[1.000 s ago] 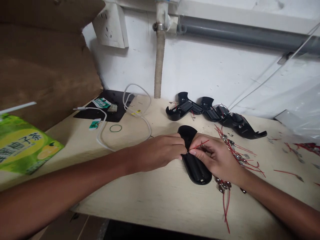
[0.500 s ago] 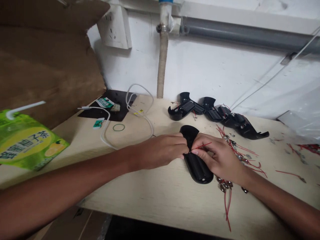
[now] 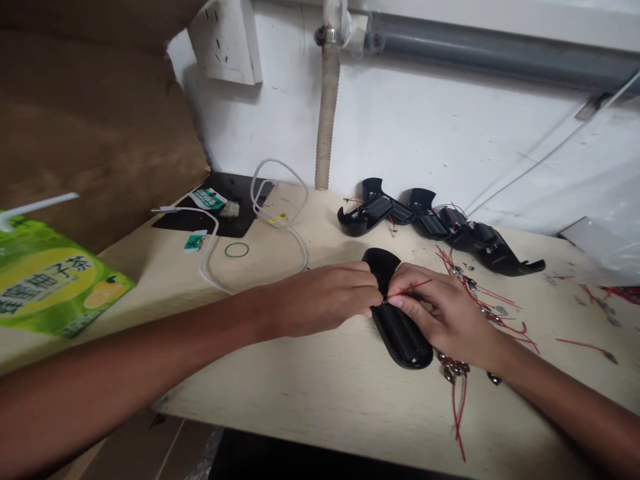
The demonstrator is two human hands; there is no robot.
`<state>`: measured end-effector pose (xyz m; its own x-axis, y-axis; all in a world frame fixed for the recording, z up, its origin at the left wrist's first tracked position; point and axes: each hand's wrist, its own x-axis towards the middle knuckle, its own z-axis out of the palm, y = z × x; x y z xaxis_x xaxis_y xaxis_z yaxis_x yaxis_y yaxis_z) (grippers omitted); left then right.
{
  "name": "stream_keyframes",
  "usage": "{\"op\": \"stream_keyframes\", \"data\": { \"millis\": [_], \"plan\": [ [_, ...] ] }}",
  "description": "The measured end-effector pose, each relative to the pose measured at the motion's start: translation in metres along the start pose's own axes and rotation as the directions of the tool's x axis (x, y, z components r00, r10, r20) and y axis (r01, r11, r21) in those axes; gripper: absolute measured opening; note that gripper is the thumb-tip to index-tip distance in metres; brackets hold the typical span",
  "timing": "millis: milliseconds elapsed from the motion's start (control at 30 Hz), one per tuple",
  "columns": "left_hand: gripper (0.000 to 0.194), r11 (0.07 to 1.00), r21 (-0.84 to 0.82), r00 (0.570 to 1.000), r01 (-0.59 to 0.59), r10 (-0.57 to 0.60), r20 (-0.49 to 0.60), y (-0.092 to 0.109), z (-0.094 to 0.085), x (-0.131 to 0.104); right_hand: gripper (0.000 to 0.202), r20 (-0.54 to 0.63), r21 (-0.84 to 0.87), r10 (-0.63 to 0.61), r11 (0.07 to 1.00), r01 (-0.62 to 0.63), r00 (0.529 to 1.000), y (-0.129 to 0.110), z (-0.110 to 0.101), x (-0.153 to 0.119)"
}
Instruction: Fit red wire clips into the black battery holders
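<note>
A black plastic housing (image 3: 403,337) with a rounded lower end lies on the table, partly covered by both hands. My left hand (image 3: 345,297) is closed at the housing's left edge; its fingertips meet at the narrow middle, and what they grip is hidden. Between the thumb and forefinger of my right hand (image 3: 440,307) is a thin red wire (image 3: 413,288), its free end pointing right. The other end goes down to the housing, close to the left fingertips. Beside and under the right hand lie several red wires with small metal contacts (image 3: 453,367).
Several similar black housings (image 3: 425,223) with wires rest along the wall. A white cable (image 3: 213,250), a green rubber band (image 3: 237,250) and a dark sheet (image 3: 235,227) lie at left. A green drink carton (image 3: 65,280) with a straw stands by the cardboard (image 3: 100,147).
The whole view has shifted slightly, with the carton further left and the wall lower pipework higher. Both hands stay at the same spot on the housing, the red wire still pinched.
</note>
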<state>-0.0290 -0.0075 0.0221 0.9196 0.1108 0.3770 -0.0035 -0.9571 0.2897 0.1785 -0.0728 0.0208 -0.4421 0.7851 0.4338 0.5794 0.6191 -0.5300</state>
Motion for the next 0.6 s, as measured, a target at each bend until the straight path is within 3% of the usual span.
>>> {"op": "stream_keyframes", "data": {
  "millis": [400,600],
  "plan": [
    [0.028,0.997,0.079,0.999,-0.009,0.005,0.051,0.0022,-0.0029,0.0020,0.007,0.011,-0.032,-0.049,0.998,0.050,0.999,0.0013,0.0002,-0.0036],
    [0.023,0.998,0.067,1.000,0.004,-0.003,-0.020,0.0038,-0.0010,0.0010,0.007,0.037,-0.055,-0.035,0.998,0.037,0.999,0.0003,0.0000,-0.0051]
  ]
}}
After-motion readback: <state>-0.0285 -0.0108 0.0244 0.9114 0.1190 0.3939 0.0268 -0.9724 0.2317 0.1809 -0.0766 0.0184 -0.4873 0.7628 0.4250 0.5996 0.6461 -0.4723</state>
